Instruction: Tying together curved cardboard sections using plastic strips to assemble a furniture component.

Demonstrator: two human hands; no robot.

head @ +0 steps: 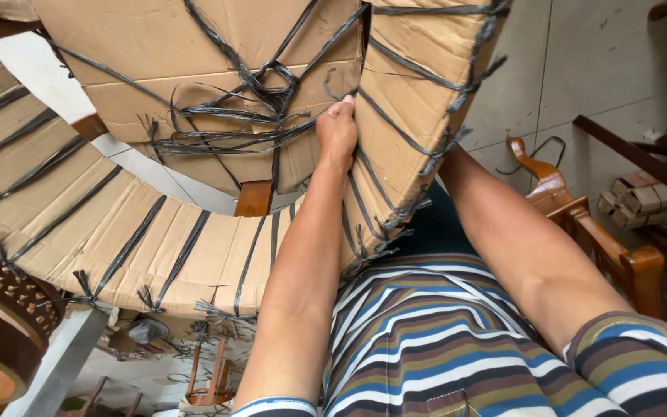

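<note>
My left hand reaches up and grips the edge of a cardboard-wrapped panel, fingers curled round the seam where it meets another wrapped piece. Black plastic twine is knotted across both pieces. My right forearm runs up behind the panel's right side, and that hand is hidden behind the cardboard. A long curved cardboard-wrapped part, also tied with twine, sweeps across the left below them. Bare brown wood shows in a gap under the knot.
A wooden chair stands close on the right over the pale tiled floor. A bundle of wrapped sticks lies behind it. A dark carved round wooden piece sits at lower left, and a small wooden stool below.
</note>
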